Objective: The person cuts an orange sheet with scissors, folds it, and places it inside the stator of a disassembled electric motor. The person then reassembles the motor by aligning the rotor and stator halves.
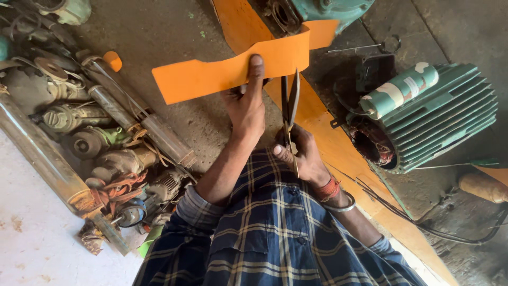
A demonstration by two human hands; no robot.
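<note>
My left hand (246, 103) pinches a long orange paper strip (211, 74), thumb on top near its middle. The strip runs from the left to the upper right, where it is still joined to more orange sheet. My right hand (301, 153) grips a pair of scissors (290, 103) with the blades pointing up and slightly apart, their tips at the strip's lower edge just right of my left thumb. A red thread band and a metal bangle circle my right wrist.
A large orange sheet (338, 153) lies on the concrete floor under my hands. A green finned motor housing (439, 116) with a paper-wrapped roll (399, 91) stands at right. Rusty motor parts and shafts (106, 137) pile up at left. Cables trail at lower right.
</note>
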